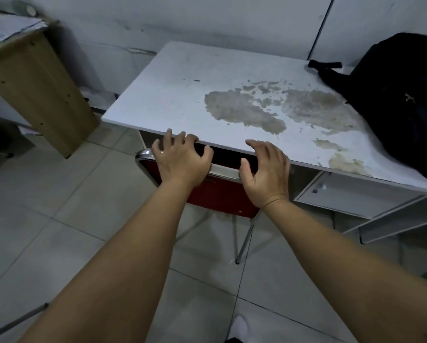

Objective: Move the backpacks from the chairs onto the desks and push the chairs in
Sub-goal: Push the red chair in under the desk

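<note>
left grip: the left hand [182, 160] rests on the top rail of the chair [217, 191], fingers spread and loosely curled over the rail, not clamped; the fingertips reach the counter's near edge.
right grip: the right hand [265, 170] lies beside it on the same rail, palm down and open, thumb tucked toward the rail, fingers lapping over the counter [182, 95] edge.
chair: right under both hands, its red back with chrome frame close to the counter edge and the seat hidden beneath, so it looks nearly or fully pushed in.
chair handling: by my judgement a light, stiff metal-tube frame that slides readily on the tiled floor [59, 219]; the top rail is the best hold, though the chrome may be slick.
backpack: the black backpack [403, 102] sits on the counter, well to the right of the right hand and farther off.
backpack handling: likely soft and slumping; its top strap looks the natural hold.
writing: only a small pale mark on the backpack, too small to read.
</note>
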